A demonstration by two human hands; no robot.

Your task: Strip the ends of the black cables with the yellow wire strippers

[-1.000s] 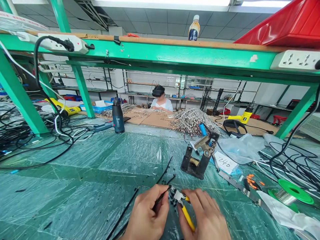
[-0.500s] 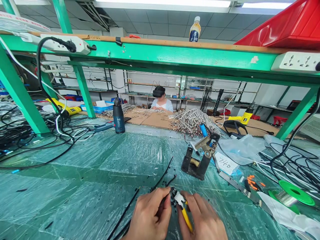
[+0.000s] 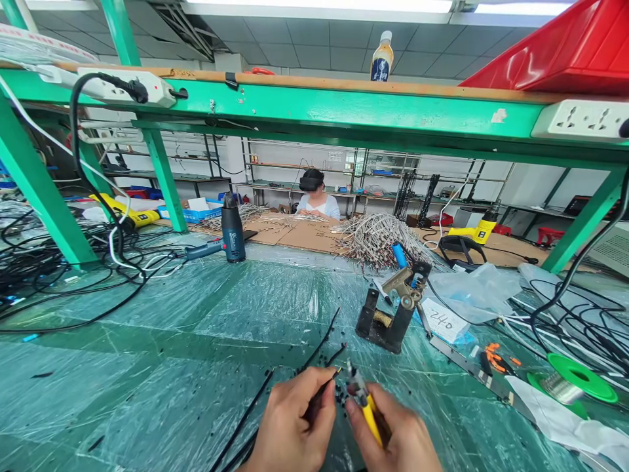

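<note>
My left hand pinches a thin black wire between thumb and forefinger at the bottom centre. My right hand grips yellow-handled cutters, their jaws just right of the wire's tip and turned edge-on. More thin black wires trail across the green plastic-covered bench, with small black offcuts scattered around my hands.
A black metal bench fixture stands just beyond my hands. A blue heat gun, tangled black cables, a wire bundle, a solder spool and a steel ruler lie around. A person sits opposite under the green shelf frame.
My right hand has rotated the cutters from lying flat to edge-on and drawn them slightly away from the wire tip. My left hand keeps its pinch on the wire.
</note>
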